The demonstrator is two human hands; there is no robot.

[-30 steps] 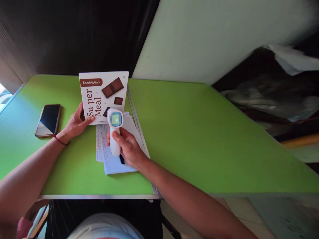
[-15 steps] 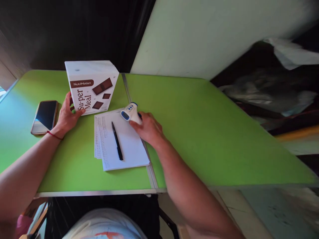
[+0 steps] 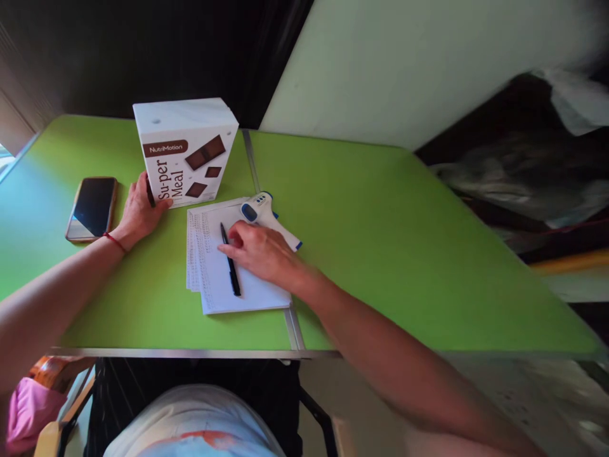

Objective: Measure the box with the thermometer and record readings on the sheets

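The green table (image 3: 404, 266), split by a metal strip (image 3: 250, 158), backs onto a dark panel (image 3: 143, 57) and a pale wall (image 3: 371, 70) — bluish light washing over its left end — and I see pale floor (image 3: 352, 397) below.

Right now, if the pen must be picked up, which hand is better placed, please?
The right hand, probably: it is over the pen, though whether it touches is unclear. The left hand is farther away, holding a lower corner of the box.
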